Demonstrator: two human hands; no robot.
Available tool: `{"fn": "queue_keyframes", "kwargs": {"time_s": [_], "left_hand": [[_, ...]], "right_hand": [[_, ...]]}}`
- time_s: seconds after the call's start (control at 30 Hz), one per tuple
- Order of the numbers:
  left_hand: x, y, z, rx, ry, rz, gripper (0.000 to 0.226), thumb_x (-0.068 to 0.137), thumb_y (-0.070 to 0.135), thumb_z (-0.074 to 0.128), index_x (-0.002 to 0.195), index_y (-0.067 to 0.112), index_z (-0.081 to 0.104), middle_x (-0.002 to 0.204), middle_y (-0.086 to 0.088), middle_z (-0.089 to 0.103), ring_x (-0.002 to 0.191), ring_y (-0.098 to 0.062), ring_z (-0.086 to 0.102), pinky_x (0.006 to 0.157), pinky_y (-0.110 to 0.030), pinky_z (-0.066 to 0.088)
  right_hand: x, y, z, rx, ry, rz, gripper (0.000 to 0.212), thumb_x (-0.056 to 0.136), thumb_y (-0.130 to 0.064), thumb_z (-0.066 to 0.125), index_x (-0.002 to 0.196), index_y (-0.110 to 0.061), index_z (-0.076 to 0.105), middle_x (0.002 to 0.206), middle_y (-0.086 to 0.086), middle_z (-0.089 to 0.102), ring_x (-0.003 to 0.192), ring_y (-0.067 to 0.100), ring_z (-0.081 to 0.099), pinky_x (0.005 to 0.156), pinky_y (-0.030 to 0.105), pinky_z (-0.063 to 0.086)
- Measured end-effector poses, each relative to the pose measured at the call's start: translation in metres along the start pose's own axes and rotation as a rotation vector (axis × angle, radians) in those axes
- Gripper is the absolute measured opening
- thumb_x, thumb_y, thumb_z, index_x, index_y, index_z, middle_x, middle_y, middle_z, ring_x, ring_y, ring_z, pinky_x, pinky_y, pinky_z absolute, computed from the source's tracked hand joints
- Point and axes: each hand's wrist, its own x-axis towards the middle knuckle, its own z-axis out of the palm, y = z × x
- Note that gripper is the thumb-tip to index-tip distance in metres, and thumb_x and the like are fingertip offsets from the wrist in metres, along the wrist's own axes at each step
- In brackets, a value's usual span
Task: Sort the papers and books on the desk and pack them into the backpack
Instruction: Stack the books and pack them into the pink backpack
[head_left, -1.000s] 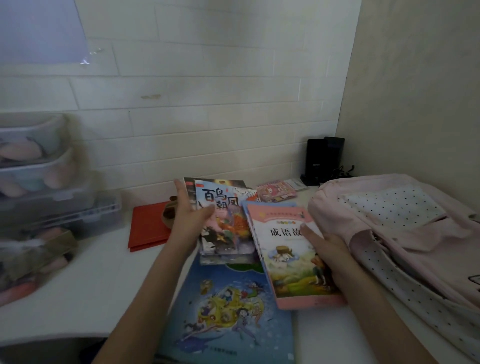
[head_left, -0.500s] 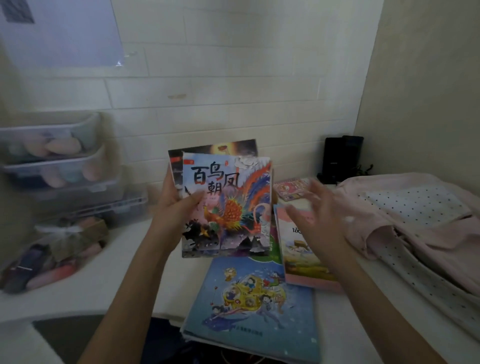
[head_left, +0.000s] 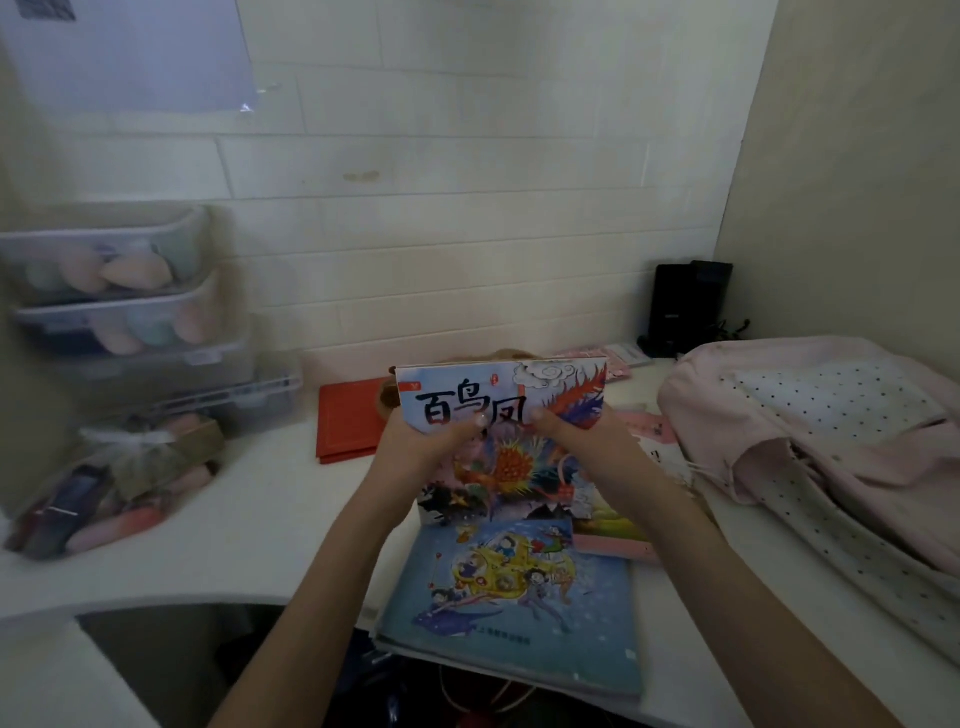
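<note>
A colourful phoenix picture book (head_left: 506, 467) stands upright above the desk, held by both hands. My left hand (head_left: 426, 441) grips its left side with the thumb on the cover. My right hand (head_left: 582, 436) grips its right side the same way. Under it lies a large blue book (head_left: 519, 608) that overhangs the desk's front edge. A pink-edged book (head_left: 618, 540) lies to its right, partly hidden by my right arm. The pink dotted backpack (head_left: 831, 441) lies on its side at the right.
A red folder (head_left: 345, 421) lies at the back of the white desk (head_left: 249, 519). Stacked clear drawers (head_left: 119, 312) and a bag of small items (head_left: 104, 488) fill the left. A black device (head_left: 685, 306) stands in the back corner. More pink booklets (head_left: 618, 364) lie behind.
My right hand has left the pink-edged book and taken hold of the phoenix book's right side. The phoenix book was lifted off the desk and now stands upright in both hands.
</note>
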Motion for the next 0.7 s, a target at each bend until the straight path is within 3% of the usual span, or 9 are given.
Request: {"fn": "queue_keyframes", "kwargs": {"time_s": [0.1,0.2,0.27,0.33,0.37,0.43,0.5,0.63,0.7], "left_hand": [[-0.004,-0.005,0.002,0.087,0.078,-0.014,0.019,0.080,0.018,0.071,0.091,0.031,0.062,0.075,0.019,0.071,0.071,0.003,0.067,0.057,-0.016,0.053],[0.004,0.000,-0.006,0.127,0.085,-0.069,0.024,0.076,0.020,0.076,0.096,0.026,0.064,0.085,0.011,0.072,0.074,-0.001,0.069,0.057,-0.015,0.052],[0.007,0.002,-0.011,0.170,0.038,-0.145,0.029,0.073,0.022,0.079,0.100,0.019,0.067,0.088,0.004,0.074,0.072,-0.006,0.071,0.055,-0.017,0.052],[0.005,0.000,-0.017,0.223,-0.007,-0.205,0.025,0.074,0.020,0.079,0.096,0.015,0.068,0.081,-0.001,0.074,0.059,-0.006,0.069,0.046,-0.018,0.049],[0.004,-0.003,-0.020,0.266,-0.046,-0.234,0.018,0.076,0.018,0.077,0.091,0.015,0.069,0.077,-0.001,0.073,0.053,-0.006,0.066,0.043,-0.019,0.049],[0.003,-0.011,-0.024,0.317,-0.148,-0.328,0.011,0.079,0.016,0.075,0.088,0.017,0.069,0.079,-0.005,0.073,0.059,-0.011,0.068,0.053,-0.028,0.056],[0.003,-0.021,-0.027,0.320,-0.219,-0.417,0.012,0.081,0.013,0.072,0.092,0.012,0.069,0.083,-0.009,0.073,0.067,-0.019,0.068,0.062,-0.031,0.057],[0.004,-0.026,-0.030,0.335,-0.252,-0.442,0.015,0.083,0.011,0.069,0.098,0.006,0.067,0.083,-0.010,0.072,0.066,-0.019,0.067,0.056,-0.029,0.056],[0.004,-0.025,-0.030,0.313,-0.248,-0.451,0.014,0.084,0.010,0.068,0.098,0.008,0.067,0.088,-0.014,0.072,0.072,-0.026,0.067,0.064,-0.037,0.056]], "right_hand": [[0.000,-0.001,0.004,-0.029,0.068,-0.011,0.037,0.085,-0.035,0.064,0.064,-0.006,0.056,0.051,0.004,0.059,0.048,0.015,0.055,0.045,0.014,0.043],[0.000,0.000,0.006,-0.084,0.130,0.008,0.022,0.089,-0.040,0.058,0.079,-0.021,0.053,0.061,-0.004,0.063,0.049,0.006,0.058,0.051,0.017,0.046],[-0.003,0.009,0.001,-0.157,0.151,0.030,0.015,0.097,-0.039,0.044,0.092,-0.027,0.051,0.078,-0.006,0.065,0.061,-0.003,0.058,0.062,0.015,0.048],[-0.008,0.023,-0.011,-0.387,0.060,0.077,0.025,0.099,-0.039,0.038,0.114,-0.025,0.052,0.113,0.002,0.065,0.090,0.006,0.062,0.084,0.027,0.051],[-0.012,0.030,-0.018,-0.543,-0.074,0.132,0.036,0.098,-0.044,0.039,0.129,-0.027,0.044,0.133,0.002,0.055,0.111,0.013,0.057,0.098,0.036,0.045],[-0.024,0.043,-0.027,-0.865,-0.358,0.238,0.073,0.090,-0.062,0.039,0.149,-0.029,0.012,0.158,-0.005,0.011,0.145,0.020,0.013,0.117,0.047,0.013],[-0.040,0.050,-0.032,-1.013,-0.430,0.253,0.095,0.078,-0.078,0.036,0.149,-0.033,-0.010,0.156,-0.011,-0.017,0.143,0.014,-0.019,0.116,0.050,-0.008],[-0.057,0.056,-0.048,-1.068,-0.386,0.215,0.105,0.053,-0.097,0.026,0.140,-0.055,-0.014,0.155,-0.015,-0.020,0.142,0.015,-0.023,0.114,0.055,-0.009],[-0.056,0.056,-0.053,-1.120,-0.353,0.212,0.096,0.061,-0.091,0.032,0.141,-0.057,-0.008,0.157,-0.014,-0.013,0.145,0.021,-0.013,0.114,0.057,-0.002]]}}
